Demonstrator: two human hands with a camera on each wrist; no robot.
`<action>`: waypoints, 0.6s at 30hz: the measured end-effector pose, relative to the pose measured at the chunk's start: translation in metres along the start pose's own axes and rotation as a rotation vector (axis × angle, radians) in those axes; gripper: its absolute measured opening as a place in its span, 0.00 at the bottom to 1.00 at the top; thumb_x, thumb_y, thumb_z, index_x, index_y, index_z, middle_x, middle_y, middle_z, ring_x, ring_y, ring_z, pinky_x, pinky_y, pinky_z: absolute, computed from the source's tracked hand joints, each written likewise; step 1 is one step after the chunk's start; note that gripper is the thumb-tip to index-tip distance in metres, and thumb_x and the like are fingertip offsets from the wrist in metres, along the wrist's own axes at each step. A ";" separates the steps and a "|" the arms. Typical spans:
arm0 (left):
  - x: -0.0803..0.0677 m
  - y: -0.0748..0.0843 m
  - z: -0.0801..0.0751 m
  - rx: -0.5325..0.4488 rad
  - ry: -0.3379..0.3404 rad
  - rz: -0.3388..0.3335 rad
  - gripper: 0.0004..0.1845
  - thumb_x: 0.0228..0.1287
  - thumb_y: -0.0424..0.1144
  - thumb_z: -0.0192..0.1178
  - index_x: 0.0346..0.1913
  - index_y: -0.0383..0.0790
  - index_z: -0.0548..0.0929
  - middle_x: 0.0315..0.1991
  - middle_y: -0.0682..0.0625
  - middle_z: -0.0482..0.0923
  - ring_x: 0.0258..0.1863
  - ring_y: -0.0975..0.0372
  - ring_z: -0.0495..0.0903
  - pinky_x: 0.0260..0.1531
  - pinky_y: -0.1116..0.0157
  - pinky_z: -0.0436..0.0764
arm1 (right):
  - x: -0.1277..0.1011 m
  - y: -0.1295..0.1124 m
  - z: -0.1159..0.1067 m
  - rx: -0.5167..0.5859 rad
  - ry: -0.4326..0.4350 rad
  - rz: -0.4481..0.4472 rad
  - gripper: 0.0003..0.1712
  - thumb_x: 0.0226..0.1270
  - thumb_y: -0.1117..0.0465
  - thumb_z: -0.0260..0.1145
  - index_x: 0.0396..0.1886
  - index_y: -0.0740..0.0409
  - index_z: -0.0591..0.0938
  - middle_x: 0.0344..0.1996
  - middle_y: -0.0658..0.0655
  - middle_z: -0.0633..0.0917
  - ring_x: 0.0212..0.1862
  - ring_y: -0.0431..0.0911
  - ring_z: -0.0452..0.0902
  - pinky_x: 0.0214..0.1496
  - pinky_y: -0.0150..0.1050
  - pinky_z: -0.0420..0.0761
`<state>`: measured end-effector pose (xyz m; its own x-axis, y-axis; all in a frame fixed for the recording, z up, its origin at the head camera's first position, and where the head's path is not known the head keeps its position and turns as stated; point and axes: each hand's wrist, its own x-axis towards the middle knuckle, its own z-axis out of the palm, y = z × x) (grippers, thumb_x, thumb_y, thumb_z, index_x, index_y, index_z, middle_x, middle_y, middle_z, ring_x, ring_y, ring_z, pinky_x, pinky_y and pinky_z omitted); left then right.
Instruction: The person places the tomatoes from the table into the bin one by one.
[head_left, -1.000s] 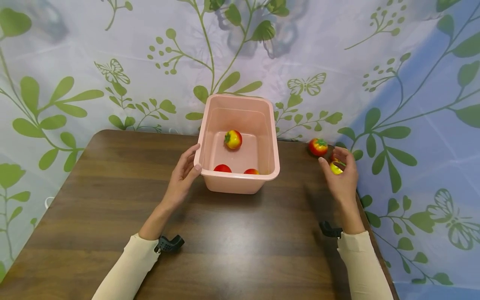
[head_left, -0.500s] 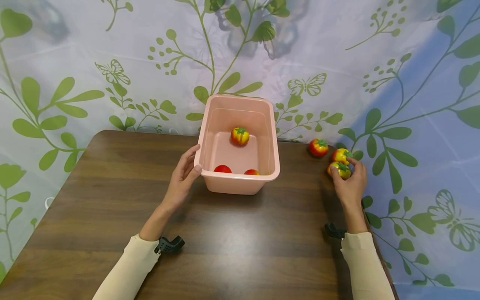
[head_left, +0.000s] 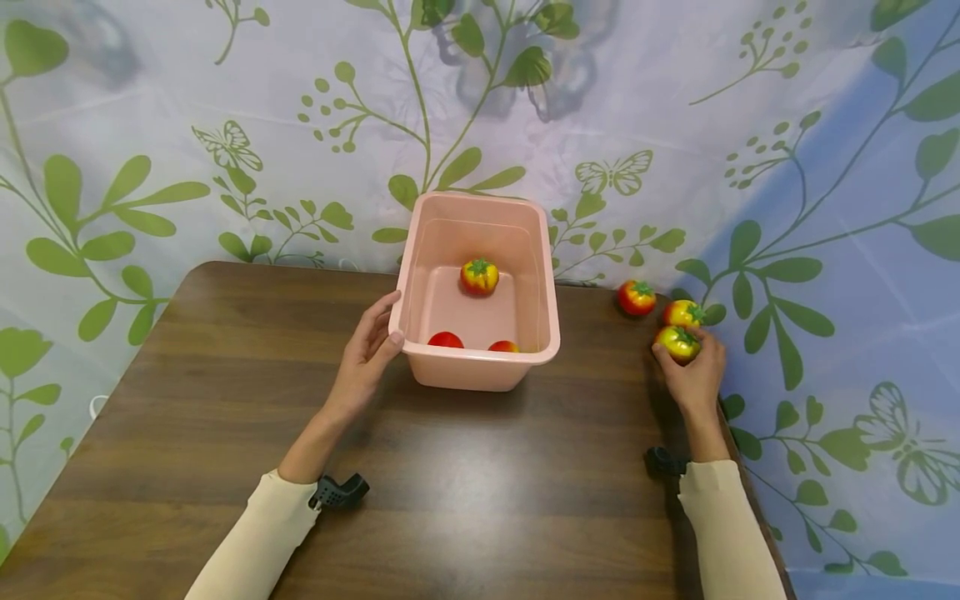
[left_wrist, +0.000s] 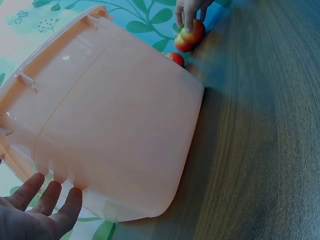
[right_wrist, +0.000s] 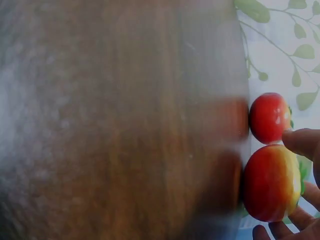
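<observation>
A person's right hand (head_left: pixel 693 375) closes its fingers around a yellow-red toy tomato (head_left: pixel 678 342) at the far right edge of the wooden worktop (head_left: pixel 465 467). Half a second ago the fingers were only settling onto it; a second ago the hand hovered just short of the row. The tomato rests on the worktop, touching a second yellow-red tomato (head_left: pixel 682 312) behind it, with a red tomato (head_left: pixel 636 297) a little further left. The right wrist view shows a thumb (right_wrist: pixel 302 142) over the top of the gripped fruit (right_wrist: pixel 271 182) and fingertips curling beneath it.

The left hand (head_left: pixel 365 354) lies flat, fingers straight, against the near left corner of the pink plastic tub (head_left: pixel 552 333), as it did in both earlier frames. Inside, one yellow-red tomato (head_left: pixel 479 276), tumbling a second ago, now sits upright near the back wall; two red ones (head_left: pixel 446 339) (head_left: pixel 502 345) lie against the front wall. The grip looks complete, so the fruit appears ready to be lifted.
</observation>
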<state>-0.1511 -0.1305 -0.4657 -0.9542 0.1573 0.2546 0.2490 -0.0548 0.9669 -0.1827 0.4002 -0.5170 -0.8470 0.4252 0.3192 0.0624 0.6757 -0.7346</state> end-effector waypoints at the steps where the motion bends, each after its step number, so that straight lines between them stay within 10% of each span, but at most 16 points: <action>1: 0.000 0.000 0.000 -0.001 -0.001 -0.001 0.32 0.83 0.35 0.53 0.84 0.55 0.63 0.81 0.42 0.66 0.79 0.39 0.69 0.68 0.73 0.78 | 0.000 0.000 0.000 -0.002 -0.006 0.008 0.39 0.63 0.59 0.78 0.69 0.70 0.74 0.66 0.78 0.72 0.70 0.70 0.65 0.74 0.64 0.62; 18: 0.000 0.001 0.000 -0.021 -0.003 -0.005 0.32 0.83 0.34 0.53 0.85 0.54 0.63 0.81 0.38 0.66 0.78 0.40 0.69 0.68 0.72 0.79 | 0.003 0.010 0.004 -0.004 -0.035 0.029 0.38 0.65 0.61 0.77 0.70 0.68 0.73 0.66 0.77 0.73 0.70 0.70 0.66 0.74 0.65 0.64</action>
<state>-0.1511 -0.1305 -0.4648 -0.9550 0.1604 0.2495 0.2404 -0.0742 0.9678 -0.1867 0.4052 -0.5258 -0.8627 0.4233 0.2767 0.0891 0.6657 -0.7409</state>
